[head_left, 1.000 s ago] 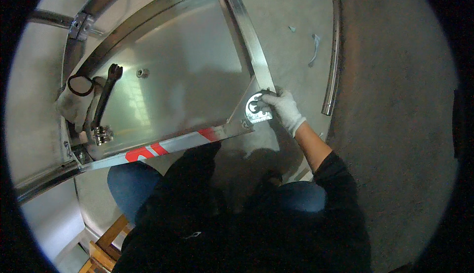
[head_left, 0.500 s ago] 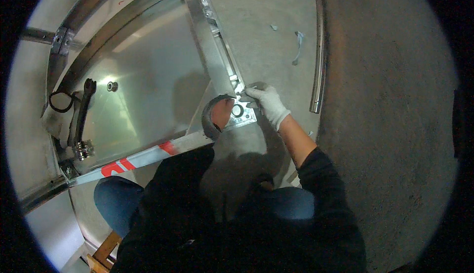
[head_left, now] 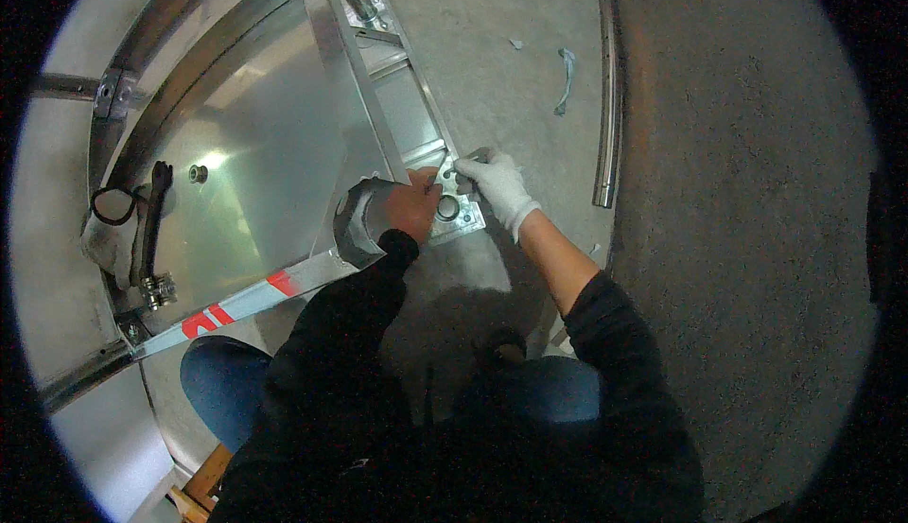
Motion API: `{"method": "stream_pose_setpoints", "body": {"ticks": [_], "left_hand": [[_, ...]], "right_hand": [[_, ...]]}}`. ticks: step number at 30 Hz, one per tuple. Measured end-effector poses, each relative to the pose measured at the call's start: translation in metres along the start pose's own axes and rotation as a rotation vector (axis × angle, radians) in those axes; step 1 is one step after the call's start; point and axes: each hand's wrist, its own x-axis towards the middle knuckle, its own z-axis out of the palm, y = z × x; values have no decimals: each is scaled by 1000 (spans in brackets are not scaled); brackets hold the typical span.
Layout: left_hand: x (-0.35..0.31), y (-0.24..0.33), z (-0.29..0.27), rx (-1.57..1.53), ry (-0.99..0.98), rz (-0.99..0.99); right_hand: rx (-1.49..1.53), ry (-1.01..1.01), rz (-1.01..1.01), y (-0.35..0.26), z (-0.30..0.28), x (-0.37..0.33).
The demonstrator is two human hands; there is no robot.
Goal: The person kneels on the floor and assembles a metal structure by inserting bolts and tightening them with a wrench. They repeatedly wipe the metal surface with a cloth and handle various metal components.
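The corner plate (head_left: 470,217) with the round hole (head_left: 447,208) lies in front of the person, at the near end of a lower metal frame (head_left: 431,114) whose long axis runs away from the person and slants left. Just beyond the plate's hole is a small metal piece (head_left: 448,172), between the fingertips of both hands, so neither is clearly nearer. The bare left hand (head_left: 409,209) comes from the plate's left, its fingers bent toward that piece; whether they grip it cannot be told. The gloved right hand (head_left: 501,185) comes from the plate's right, thumb and fingers drawn narrow at the piece's right side; what they pinch is too small to make out.

Left of the plate, past the left hand, stands the curved metal cutout (head_left: 352,225) ending the red-marked bar (head_left: 251,298). Much farther left of the plate lie a wrench (head_left: 151,225) and a white glove (head_left: 106,244).
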Motion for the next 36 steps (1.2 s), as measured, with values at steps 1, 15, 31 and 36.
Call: {"method": "stream_pose_setpoints", "body": {"ticks": [1,15,31,36], "left_hand": [[1,1,1,-26,-14,-2],[16,25,-11,122,114,248],[18,36,-15,209,22,213],[17,36,-16,141,15,144]], "right_hand": [[-25,8,-12,0,-1,2],[92,34,16,19,1,15],[-341,181,-46,18,13,13],[-444,133,-19,17,13,21]]}}
